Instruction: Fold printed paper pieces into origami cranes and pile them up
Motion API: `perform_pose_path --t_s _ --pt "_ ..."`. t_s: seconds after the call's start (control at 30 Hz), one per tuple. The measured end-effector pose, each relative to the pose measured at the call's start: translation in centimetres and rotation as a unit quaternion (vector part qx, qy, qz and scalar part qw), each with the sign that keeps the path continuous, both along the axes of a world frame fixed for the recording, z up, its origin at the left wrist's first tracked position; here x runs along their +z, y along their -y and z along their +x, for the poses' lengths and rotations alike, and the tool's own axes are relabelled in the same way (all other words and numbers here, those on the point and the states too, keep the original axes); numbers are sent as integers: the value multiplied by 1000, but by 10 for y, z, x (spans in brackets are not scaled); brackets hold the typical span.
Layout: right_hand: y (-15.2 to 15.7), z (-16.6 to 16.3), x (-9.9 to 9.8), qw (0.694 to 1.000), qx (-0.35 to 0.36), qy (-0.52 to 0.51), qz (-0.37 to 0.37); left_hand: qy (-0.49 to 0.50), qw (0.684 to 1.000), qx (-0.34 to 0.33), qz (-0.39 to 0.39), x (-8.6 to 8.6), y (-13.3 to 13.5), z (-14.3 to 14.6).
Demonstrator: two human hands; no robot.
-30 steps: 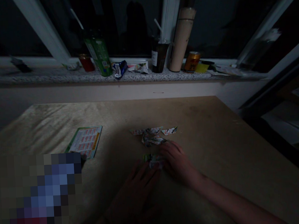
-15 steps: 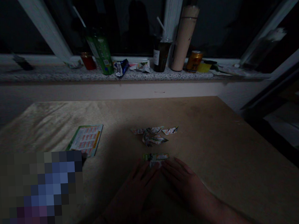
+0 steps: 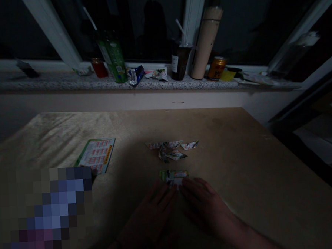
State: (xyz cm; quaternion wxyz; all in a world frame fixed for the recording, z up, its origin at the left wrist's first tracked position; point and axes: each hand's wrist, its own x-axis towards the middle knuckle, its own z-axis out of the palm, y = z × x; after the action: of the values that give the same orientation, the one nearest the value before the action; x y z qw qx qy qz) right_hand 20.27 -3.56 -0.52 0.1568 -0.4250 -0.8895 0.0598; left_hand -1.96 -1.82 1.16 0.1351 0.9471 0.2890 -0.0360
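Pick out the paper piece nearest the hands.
The green-edged strip, by the left hand and right hand; the other paper pieces lie farther off, beyond it.

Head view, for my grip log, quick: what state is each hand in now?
Left hand: open, palm down, fingers on the near part of the printed paper.
Right hand: open, palm down, fingers on it too.

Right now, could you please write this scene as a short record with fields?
Left hand: fingertips at the near part of a printed paper piece
Right hand: fingertips at the same piece
Beyond the hands: folded paper pieces on the table
Table's left: printed card, lying flat
Window sill: green bottle, beige flask, orange can, among others
Light: dim
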Motion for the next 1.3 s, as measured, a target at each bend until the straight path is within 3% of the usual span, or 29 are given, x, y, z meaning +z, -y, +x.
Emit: perform_pose_path --t_s 0.23,0.53,0.9,1.17,1.3 --pt "-3 -2 3 1000 0 -28 -4 -18 999 7 -32 -1 -2 1" --pt "-3 5 1 999 -15 -45 -22 -26 998 23 -55 10 0 3" --pt "-7 1 15 995 -31 -60 -80 -21 997 10 -74 2 -3 1" --pt "-7 3 1 999 -14 -44 9 -22 998 17 -59 2 -1 0" --pt "-6 1 3 999 22 -38 33 -1 999 6 -46 -5 -2 -3"
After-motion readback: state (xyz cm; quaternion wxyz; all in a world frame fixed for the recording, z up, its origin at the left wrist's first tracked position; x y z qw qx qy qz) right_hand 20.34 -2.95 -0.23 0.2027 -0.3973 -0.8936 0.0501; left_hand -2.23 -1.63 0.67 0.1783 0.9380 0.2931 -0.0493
